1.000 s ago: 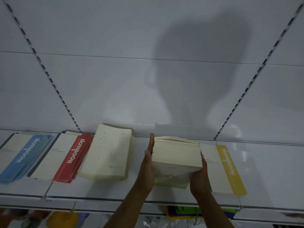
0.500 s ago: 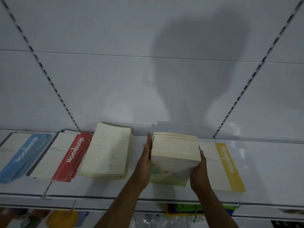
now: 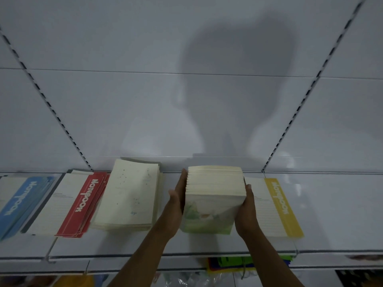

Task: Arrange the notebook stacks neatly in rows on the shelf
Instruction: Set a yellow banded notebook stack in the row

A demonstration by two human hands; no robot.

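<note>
Notebook stack (image 3: 214, 195) held on edge between both hands at about 6 o'clock on the white shelf (image 3: 331, 214).

From 9 o'clock going right: blue-banded notebooks (image 3: 19, 206) lying flat at the far left, just beside red-banded notebooks (image 3: 68, 206) fanned slightly askew; next, a cream pile with dotted cover (image 3: 129, 193), flat, near 7 o'clock. Then left hand (image 3: 176, 206), fingers straight, pressed flat against the left side of the held stack; page edges facing up, green-tinted cover facing the camera. Right hand (image 3: 246, 210) cupped round the stack's right side, fingers behind and out of sight. At 4 o'clock, yellow-banded notebooks (image 3: 275, 208) lying flat, touching or just behind the right hand.
</note>
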